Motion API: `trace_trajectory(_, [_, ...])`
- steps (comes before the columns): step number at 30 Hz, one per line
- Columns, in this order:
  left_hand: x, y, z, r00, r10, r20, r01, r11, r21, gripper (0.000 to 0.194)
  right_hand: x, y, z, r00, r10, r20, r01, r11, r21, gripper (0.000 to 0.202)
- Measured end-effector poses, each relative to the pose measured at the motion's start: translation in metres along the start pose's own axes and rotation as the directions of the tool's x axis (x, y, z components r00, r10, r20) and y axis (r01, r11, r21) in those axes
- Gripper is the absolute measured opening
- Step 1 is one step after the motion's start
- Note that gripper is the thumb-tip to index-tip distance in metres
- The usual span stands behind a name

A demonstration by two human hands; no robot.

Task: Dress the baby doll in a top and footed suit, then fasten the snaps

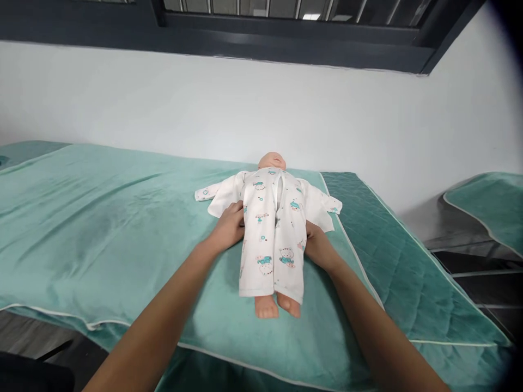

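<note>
A baby doll [272, 160] lies on its back on the green bed cover, head by the wall and bare feet toward me. It has on a white long-sleeved baby top [232, 191], its sleeves spread to both sides, and white printed baby pants [261, 245] that lie over the chest and legs. On the left edge of the pants, my left hand [231, 224] is closed with curled fingers. My right hand [320, 246] is closed at the opposite edge, its fingertips hidden behind the fabric. Both feet stick out below the pant cuffs.
The green cover [102, 234] spreads over the bed, with a quilted darker green mattress [392, 261] showing at the right. A white wall [229, 109] and a dark window frame [286, 46] stand behind. Another green-covered bed [490, 201] is at the far right.
</note>
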State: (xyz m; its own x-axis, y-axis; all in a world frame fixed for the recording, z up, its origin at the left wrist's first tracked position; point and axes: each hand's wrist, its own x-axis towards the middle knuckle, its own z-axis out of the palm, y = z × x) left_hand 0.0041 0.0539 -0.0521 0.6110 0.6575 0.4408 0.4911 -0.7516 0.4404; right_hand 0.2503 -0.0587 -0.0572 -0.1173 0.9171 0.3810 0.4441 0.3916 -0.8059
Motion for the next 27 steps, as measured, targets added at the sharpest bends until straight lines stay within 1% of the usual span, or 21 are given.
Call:
trace_trajectory(3, [-0.002,0.000,0.003,0.998,0.023,0.057,-0.029,0.994,0.101,0.030,-0.003,0.003,-0.001,0.997,-0.050,-0.059,0.048,0.998,-0.029,0.012])
trace_trajectory(5, [-0.002,0.001,0.003,0.998,0.002,0.056,-0.011,0.987,0.163,0.029,-0.003,0.007,0.000,0.992,-0.085,-0.096,0.074,0.991,-0.113,0.012])
trace_trajectory(8, [-0.008,0.005,0.000,0.999,-0.008,0.048,-0.004,0.971,0.241,0.021,-0.005,0.013,0.001,0.987,-0.113,-0.118,0.076,0.956,-0.283,0.018])
trace_trajectory(10, [-0.018,0.011,-0.005,1.000,0.002,0.027,-0.010,0.962,0.273,0.022,-0.006,0.015,0.001,0.986,-0.131,-0.106,0.086,0.932,-0.352,0.022])
trace_trajectory(14, [-0.048,0.024,-0.015,0.998,0.031,-0.050,-0.013,0.947,0.320,0.023,-0.007,0.015,0.002,0.987,-0.147,-0.064,0.105,0.895,-0.435,0.023])
trace_trajectory(17, [-0.062,0.029,-0.018,0.997,0.048,-0.066,-0.024,0.947,0.322,0.024,-0.008,0.011,0.004,0.992,-0.121,-0.045,0.070,0.798,-0.598,0.021])
trace_trajectory(20, [-0.065,0.027,-0.016,0.997,0.035,-0.064,-0.013,0.950,0.313,0.025,-0.012,0.006,0.004,0.995,-0.080,-0.053,0.015,0.676,-0.737,0.019])
trace_trajectory(21, [-0.065,0.026,-0.015,0.997,0.028,-0.065,-0.007,0.952,0.306,0.026,-0.015,0.004,0.004,0.996,-0.076,-0.050,0.012,0.655,-0.756,0.020])
trace_trajectory(23, [-0.064,0.022,-0.013,0.997,0.020,-0.074,0.002,0.959,0.283,0.030,-0.023,0.000,0.002,0.995,-0.096,-0.031,0.039,0.650,-0.759,0.023])
trace_trajectory(25, [-0.064,0.019,-0.012,0.996,0.018,-0.087,0.005,0.966,0.259,0.032,-0.033,-0.004,-0.001,0.992,-0.126,0.007,0.090,0.668,-0.738,0.027])
trace_trajectory(27, [-0.065,0.018,-0.012,0.996,0.015,-0.090,0.007,0.970,0.243,0.034,-0.043,-0.008,-0.003,0.991,-0.129,0.045,0.123,0.700,-0.703,0.029])
